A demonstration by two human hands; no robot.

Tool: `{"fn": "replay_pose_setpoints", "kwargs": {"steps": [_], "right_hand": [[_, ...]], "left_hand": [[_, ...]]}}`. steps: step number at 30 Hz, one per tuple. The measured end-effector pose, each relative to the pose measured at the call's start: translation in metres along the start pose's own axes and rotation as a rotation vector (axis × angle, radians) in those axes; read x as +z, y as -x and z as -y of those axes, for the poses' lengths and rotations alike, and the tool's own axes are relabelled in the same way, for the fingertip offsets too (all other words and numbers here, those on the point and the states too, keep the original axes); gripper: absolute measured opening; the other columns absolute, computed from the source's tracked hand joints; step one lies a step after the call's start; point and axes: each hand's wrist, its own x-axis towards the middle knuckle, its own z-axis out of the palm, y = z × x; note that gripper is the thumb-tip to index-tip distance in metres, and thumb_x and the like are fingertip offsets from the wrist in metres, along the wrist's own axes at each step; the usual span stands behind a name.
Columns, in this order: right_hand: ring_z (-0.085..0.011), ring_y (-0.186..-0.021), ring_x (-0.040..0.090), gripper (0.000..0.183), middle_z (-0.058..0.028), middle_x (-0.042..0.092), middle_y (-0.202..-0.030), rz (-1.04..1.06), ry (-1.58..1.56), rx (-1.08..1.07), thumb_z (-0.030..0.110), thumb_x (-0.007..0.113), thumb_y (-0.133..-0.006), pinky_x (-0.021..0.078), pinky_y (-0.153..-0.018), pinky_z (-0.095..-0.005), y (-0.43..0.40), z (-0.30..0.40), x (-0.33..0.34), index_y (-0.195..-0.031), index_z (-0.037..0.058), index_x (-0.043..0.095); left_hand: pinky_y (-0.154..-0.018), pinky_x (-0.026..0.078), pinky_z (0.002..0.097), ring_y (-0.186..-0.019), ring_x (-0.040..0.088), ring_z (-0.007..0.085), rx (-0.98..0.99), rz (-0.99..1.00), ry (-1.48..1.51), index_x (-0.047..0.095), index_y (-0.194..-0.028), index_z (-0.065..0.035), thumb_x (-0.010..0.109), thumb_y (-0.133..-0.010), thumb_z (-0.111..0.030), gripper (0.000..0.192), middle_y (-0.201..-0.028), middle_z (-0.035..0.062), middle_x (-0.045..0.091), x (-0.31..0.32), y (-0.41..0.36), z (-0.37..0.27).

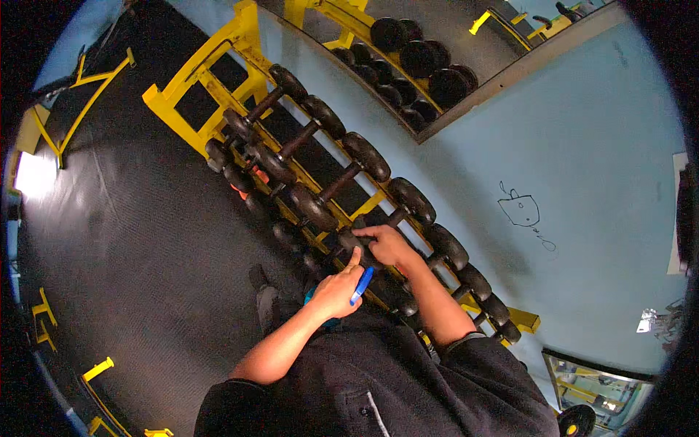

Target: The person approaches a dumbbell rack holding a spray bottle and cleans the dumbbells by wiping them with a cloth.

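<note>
Black dumbbells (341, 183) lie side by side on a yellow metal rack (185, 82) running diagonally across the view. My left hand (339, 289) is over the near side of the rack, a blue pen-like object (361, 285) held in its curled fingers, with one finger pointing at a dumbbell head. My right hand (386, 244) reaches in from the wall side, index finger extended to the dark top of the same dumbbell head (352, 240); nothing shows in its grasp. Whether either fingertip touches the head is hard to tell.
A lower row of dumbbells (237, 177) shows beneath. Black matting (164, 246) covers the floor at left, where yellow metal frames (90, 104) stand. Beyond the rack is a pale blue wall (590, 180) with a mirror (431, 128) and a marker drawing (519, 210).
</note>
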Motion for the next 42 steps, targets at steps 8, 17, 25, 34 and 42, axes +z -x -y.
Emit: {"fn": "replay_pose_setpoints", "kwargs": {"steps": [8,17,25,34,42], "right_hand": [[-0.0342,-0.116,0.054,0.051,-0.0205,0.056,-0.125,0.147,0.001,0.297,0.017,0.055,-0.076,0.0412,-0.1,-0.0381,-0.038,0.052,-0.003,-0.126,0.0042,0.054],[-0.0319,-0.107,0.059,0.048,-0.0182,0.064,-0.108,-0.067,-0.22,0.123,0.001,0.052,-0.07,0.0458,-0.093,-0.036,0.075,-0.013,0.004,-0.117,0.0024,0.059],[-0.0221,-0.101,0.061,0.054,-0.0143,0.066,-0.108,-0.056,-0.294,0.261,-0.005,0.051,-0.064,0.0458,-0.089,-0.0293,0.076,0.013,-0.021,-0.117,0.0017,0.059],[-0.0378,-0.12,0.047,0.064,-0.0225,0.051,-0.124,-0.723,-0.315,0.367,-0.001,0.056,-0.068,0.038,-0.103,-0.0374,0.112,0.054,0.06,-0.131,0.0019,0.044],[-0.0411,-0.111,0.045,0.057,-0.0222,0.047,-0.115,-0.98,-0.411,0.305,0.004,0.065,-0.066,0.0402,-0.095,-0.0456,0.089,0.108,0.117,-0.121,0.0025,0.049]], "left_hand": [[-0.079,0.051,0.0492,-0.099,0.058,0.0444,-0.022,0.024,-0.026,0.042,-0.107,-0.0026,0.064,-0.069,-0.013,0.045,-0.15,0.0255,0.014,-0.004,-0.003,0.0],[-0.082,0.049,0.0481,-0.106,0.054,0.0435,0.007,0.111,-0.006,0.041,-0.113,-0.0029,0.064,-0.069,-0.012,0.051,-0.15,0.0277,0.014,-0.013,-0.004,-0.003],[-0.081,0.05,0.0467,-0.105,0.054,0.0449,0.04,0.103,-0.047,0.041,-0.117,-0.0028,0.063,-0.068,-0.012,0.054,-0.149,0.0294,0.013,-0.014,-0.003,0.001],[-0.096,0.042,0.0445,-0.116,0.048,0.0451,0.209,0.122,-0.048,0.043,-0.122,0.0051,0.063,-0.068,-0.014,0.06,-0.145,0.0305,0.027,-0.052,-0.002,0.006],[-0.103,0.034,0.0459,-0.126,0.039,0.0466,0.352,0.361,-0.143,0.045,-0.119,0.0044,0.063,-0.069,-0.016,0.057,-0.142,0.0366,0.027,-0.109,-0.017,0.02]]}}
